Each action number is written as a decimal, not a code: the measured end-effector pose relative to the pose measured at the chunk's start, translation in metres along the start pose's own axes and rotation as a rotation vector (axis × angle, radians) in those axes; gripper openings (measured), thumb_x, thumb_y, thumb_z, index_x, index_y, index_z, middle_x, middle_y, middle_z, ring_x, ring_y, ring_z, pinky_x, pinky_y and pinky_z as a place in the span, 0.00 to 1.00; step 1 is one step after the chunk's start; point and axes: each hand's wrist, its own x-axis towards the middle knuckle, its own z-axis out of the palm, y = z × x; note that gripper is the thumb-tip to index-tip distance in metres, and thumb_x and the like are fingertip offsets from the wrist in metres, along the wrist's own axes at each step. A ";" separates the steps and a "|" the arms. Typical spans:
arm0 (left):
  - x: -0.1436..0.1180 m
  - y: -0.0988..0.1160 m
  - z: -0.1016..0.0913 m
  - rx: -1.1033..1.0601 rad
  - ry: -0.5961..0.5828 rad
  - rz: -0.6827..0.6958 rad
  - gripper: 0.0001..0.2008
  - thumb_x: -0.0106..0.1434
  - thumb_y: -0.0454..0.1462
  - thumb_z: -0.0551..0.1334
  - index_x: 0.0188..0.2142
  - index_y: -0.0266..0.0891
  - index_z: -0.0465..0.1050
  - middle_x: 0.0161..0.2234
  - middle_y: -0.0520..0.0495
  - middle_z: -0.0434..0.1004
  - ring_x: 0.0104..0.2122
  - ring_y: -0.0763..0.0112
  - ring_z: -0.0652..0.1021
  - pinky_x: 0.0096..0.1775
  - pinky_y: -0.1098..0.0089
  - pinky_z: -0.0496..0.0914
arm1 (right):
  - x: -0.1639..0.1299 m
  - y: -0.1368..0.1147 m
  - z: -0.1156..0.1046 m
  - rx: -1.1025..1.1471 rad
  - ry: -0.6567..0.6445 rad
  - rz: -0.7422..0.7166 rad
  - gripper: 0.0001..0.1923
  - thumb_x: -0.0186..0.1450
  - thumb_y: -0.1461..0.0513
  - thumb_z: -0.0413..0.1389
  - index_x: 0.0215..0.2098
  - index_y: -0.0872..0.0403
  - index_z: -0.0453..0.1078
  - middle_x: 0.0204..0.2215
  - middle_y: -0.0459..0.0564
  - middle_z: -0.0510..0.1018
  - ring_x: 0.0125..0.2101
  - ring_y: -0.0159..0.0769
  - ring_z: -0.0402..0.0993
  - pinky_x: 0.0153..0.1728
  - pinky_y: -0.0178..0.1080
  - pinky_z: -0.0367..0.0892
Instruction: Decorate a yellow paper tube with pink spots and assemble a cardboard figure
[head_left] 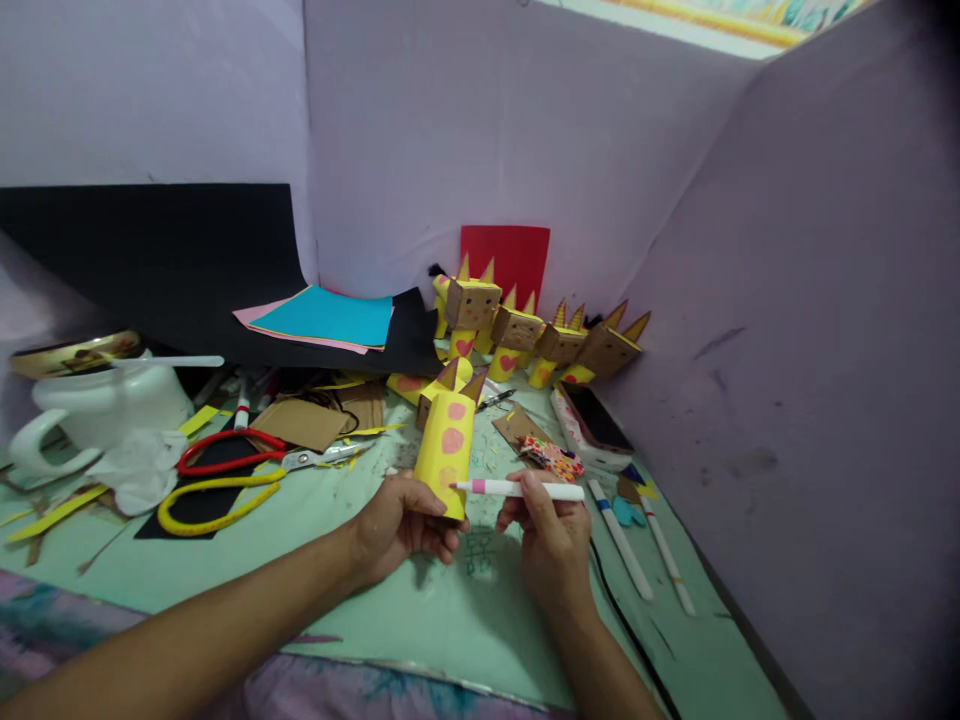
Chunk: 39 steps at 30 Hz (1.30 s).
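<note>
Paper and card, by the look of it: a yellow paper tube figure with pink spots and brown pointed ears (448, 440) stands tilted slightly above the pale green table (465, 610), held at its lower end by the left hand (401, 525). That hand's fingers (431, 505) wrap around the base of the tube, closed on it. The right hand (547, 535) pinches a white marker pen with a pink band (517, 489), its fingers closed on the barrel, the tip touching or just short of the tube's lower front; which, the view does not settle.

Such a figure is probably very light and hollow, stiff enough to stand but easily crushed, so a loose hold low on the tube, away from the glued ears and the spots, seems safest. Fresh ink may smudge under a thumb.

Behind, a row of similar yellow figures with brown cardboard box heads (536, 335) lines the lilac wall. To the left lie red-handled scissors (262, 458) just beside yellow-handled scissors (217, 505), near a white plastic jug (105, 410). Blue and pink paper sheets (326, 318) rest on black card. Two more white marker pens (645, 550) lie to the right, near a dark phone in a white case (596, 425).
</note>
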 end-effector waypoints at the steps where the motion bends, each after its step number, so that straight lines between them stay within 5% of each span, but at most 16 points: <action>1: 0.000 0.001 0.000 -0.010 0.000 -0.014 0.12 0.37 0.30 0.58 0.25 0.27 0.74 0.18 0.39 0.77 0.14 0.67 0.73 0.15 0.70 0.67 | 0.001 0.001 0.001 0.021 0.010 0.014 0.17 0.58 0.50 0.61 0.29 0.57 0.73 0.14 0.42 0.72 0.15 0.29 0.68 0.17 0.31 0.65; 10: 0.001 0.002 -0.004 -0.055 -0.037 0.004 0.12 0.39 0.30 0.58 0.26 0.28 0.74 0.19 0.39 0.78 0.15 0.67 0.74 0.16 0.71 0.68 | 0.003 -0.011 0.006 0.230 -0.003 0.254 0.17 0.46 0.53 0.69 0.26 0.56 0.75 0.13 0.42 0.73 0.14 0.25 0.67 0.15 0.27 0.65; 39: 0.000 0.004 -0.003 -0.035 -0.023 0.000 0.13 0.37 0.32 0.57 0.23 0.27 0.76 0.19 0.38 0.78 0.15 0.67 0.73 0.16 0.70 0.68 | 0.005 -0.001 -0.011 0.043 -0.080 0.154 0.15 0.52 0.53 0.67 0.30 0.56 0.76 0.21 0.48 0.80 0.22 0.34 0.76 0.26 0.36 0.72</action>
